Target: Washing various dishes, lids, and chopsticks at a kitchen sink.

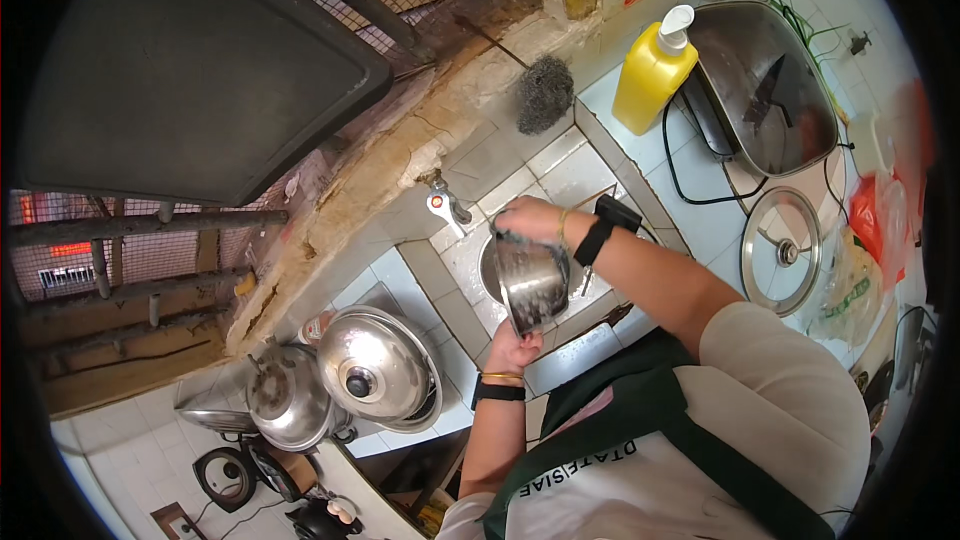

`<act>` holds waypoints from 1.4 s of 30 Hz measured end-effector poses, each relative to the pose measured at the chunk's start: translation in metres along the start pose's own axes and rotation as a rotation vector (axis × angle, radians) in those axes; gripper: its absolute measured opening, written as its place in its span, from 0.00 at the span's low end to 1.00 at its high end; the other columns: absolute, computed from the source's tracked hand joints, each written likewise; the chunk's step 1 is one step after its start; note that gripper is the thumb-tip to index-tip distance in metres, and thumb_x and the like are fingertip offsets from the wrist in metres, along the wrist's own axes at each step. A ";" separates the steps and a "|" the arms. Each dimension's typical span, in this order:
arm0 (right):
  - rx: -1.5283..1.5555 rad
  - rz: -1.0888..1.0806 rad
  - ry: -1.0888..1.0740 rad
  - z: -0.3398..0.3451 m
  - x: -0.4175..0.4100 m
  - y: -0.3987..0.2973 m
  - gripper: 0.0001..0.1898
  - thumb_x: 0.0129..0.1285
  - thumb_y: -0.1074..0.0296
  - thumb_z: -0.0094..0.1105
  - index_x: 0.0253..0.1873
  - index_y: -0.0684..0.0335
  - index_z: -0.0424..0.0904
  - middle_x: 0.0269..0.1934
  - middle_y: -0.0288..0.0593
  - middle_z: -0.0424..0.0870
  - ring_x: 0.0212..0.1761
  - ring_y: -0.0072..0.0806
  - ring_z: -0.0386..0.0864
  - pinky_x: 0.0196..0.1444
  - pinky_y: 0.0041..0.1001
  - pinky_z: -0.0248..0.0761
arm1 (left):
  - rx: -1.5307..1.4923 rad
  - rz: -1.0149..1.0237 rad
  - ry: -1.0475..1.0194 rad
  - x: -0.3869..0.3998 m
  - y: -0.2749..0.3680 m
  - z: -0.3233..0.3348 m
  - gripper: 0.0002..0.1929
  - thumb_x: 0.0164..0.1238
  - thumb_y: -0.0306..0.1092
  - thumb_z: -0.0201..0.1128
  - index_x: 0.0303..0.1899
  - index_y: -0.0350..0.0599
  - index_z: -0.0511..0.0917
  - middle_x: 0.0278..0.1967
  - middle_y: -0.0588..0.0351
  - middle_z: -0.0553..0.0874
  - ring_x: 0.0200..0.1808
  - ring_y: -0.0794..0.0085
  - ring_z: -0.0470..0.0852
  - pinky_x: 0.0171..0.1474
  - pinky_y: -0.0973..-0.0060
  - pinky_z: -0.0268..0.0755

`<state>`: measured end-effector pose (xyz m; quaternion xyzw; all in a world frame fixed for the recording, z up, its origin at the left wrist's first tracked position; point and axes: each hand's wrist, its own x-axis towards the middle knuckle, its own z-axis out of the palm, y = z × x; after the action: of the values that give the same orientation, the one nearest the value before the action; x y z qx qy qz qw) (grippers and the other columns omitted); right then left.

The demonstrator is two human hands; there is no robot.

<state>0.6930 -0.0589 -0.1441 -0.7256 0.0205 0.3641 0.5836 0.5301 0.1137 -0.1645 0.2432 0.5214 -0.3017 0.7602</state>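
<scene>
My left hand grips the near rim of a wet stainless steel pot, which is tilted on its side over the tiled sink. At the pot's far rim, my right hand holds on, its fingertips partly hidden. Behind the pot, the rim of a round metal basin shows in the sink. A tap juts from the wall just beyond. The pot's black handle shows past my right wrist.
A yellow pump bottle, a rectangular electric pan and a glass lid stand right of the sink. Steel wool hangs at the wall. A lidded steel pot stands to the left. A dark board fills the upper left.
</scene>
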 end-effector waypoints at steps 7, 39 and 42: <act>1.234 0.233 -0.379 0.046 -0.007 0.082 0.18 0.68 0.51 0.49 0.51 0.57 0.80 0.47 0.44 0.84 0.43 0.31 0.83 0.45 0.29 0.77 | 0.225 0.176 -0.225 -0.002 0.023 0.029 0.15 0.74 0.39 0.51 0.52 0.40 0.76 0.42 0.49 0.85 0.36 0.64 0.86 0.40 0.71 0.82; 1.076 0.481 -0.216 0.041 -0.054 0.112 0.17 0.67 0.58 0.46 0.41 0.65 0.81 0.32 0.47 0.84 0.31 0.35 0.83 0.35 0.33 0.80 | 0.524 0.647 0.383 0.033 0.010 0.014 0.04 0.66 0.30 0.61 0.37 0.41 0.76 0.24 0.58 0.80 0.15 0.77 0.72 0.14 0.77 0.59; 0.932 0.342 0.345 0.027 -0.049 0.130 0.18 0.65 0.53 0.47 0.40 0.62 0.81 0.32 0.47 0.84 0.34 0.35 0.83 0.34 0.35 0.76 | 0.593 0.928 0.552 0.053 0.017 -0.015 0.08 0.65 0.30 0.61 0.37 0.34 0.75 0.29 0.52 0.82 0.26 0.71 0.78 0.30 0.71 0.70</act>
<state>0.5842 -0.0965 -0.2264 -0.4246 0.3943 0.2817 0.7648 0.5467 0.1250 -0.2182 0.7149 0.4325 0.0024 0.5494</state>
